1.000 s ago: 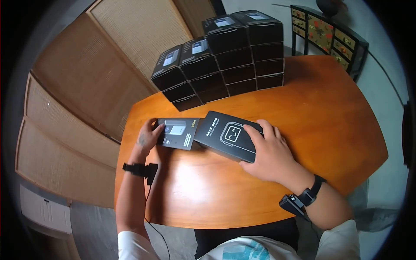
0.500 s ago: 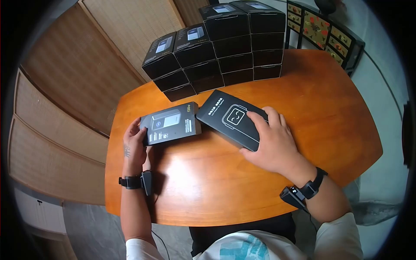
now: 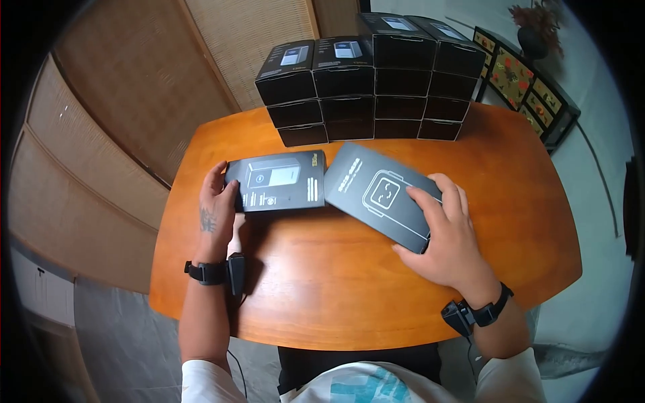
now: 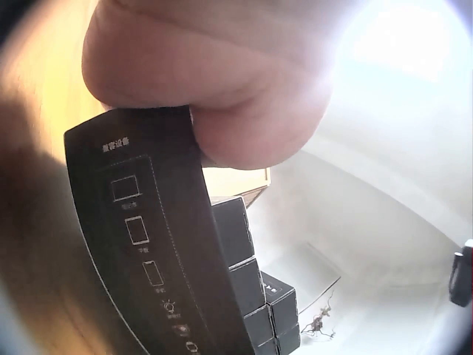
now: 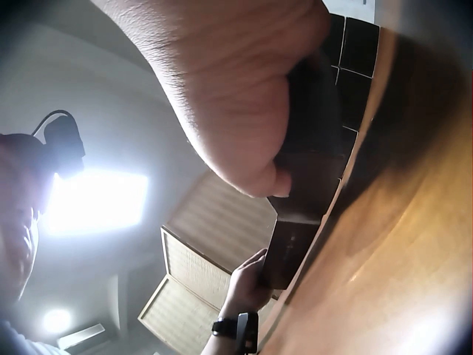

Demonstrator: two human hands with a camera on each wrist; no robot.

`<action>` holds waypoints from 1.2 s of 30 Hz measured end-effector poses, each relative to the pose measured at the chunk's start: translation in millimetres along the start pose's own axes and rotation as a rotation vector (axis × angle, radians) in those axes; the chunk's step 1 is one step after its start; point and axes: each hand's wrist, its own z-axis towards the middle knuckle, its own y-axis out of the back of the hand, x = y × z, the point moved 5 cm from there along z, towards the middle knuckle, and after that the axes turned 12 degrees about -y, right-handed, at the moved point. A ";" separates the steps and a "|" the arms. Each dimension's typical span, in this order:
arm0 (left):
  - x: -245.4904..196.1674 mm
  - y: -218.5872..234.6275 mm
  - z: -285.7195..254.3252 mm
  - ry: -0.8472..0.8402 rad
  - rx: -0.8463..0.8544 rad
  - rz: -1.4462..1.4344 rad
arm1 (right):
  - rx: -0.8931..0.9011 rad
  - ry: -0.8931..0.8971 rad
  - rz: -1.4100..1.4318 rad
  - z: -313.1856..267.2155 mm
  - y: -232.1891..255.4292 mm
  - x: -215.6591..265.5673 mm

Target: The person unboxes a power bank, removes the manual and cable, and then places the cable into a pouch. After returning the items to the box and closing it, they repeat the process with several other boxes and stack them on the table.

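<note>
My left hand (image 3: 218, 198) grips the left end of a dark product box (image 3: 282, 176) printed with a silver device and yellow lettering, its thumb over the top face. In the left wrist view, the side of this box (image 4: 148, 229) shows a column of small icons. My right hand (image 3: 447, 228) holds a second black box (image 3: 366, 171) across its right end, fingers over the far edge and thumb at the near one. A white line-drawn smiling face marks its lid. The two boxes meet near the middle of the table, the right one slanted, its corner beside the left one's end.
Behind stands a stepped stack of similar black boxes (image 3: 349, 117), higher on the right. The wooden table (image 3: 322, 289) has a curved front edge. A painted cabinet (image 3: 514, 77) with a dark vase (image 3: 533, 43) is at back right, folding screens (image 3: 121, 101) at left.
The left box has tipped up from lying flatter and now shows its near side. The right box has shifted slightly, still held. The head view has also moved.
</note>
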 end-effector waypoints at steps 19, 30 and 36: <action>5.3 5.7 0.9 0.122 0.024 -0.088 | 0.152 0.008 0.342 1.7 -1.1 -2.0; -23.3 -22.3 -12.7 0.171 0.222 -0.125 | 0.240 0.064 0.414 6.1 -2.6 -6.4; -47.8 -80.4 -57.4 0.146 0.557 -0.165 | 0.261 0.034 0.436 -2.8 -26.3 4.0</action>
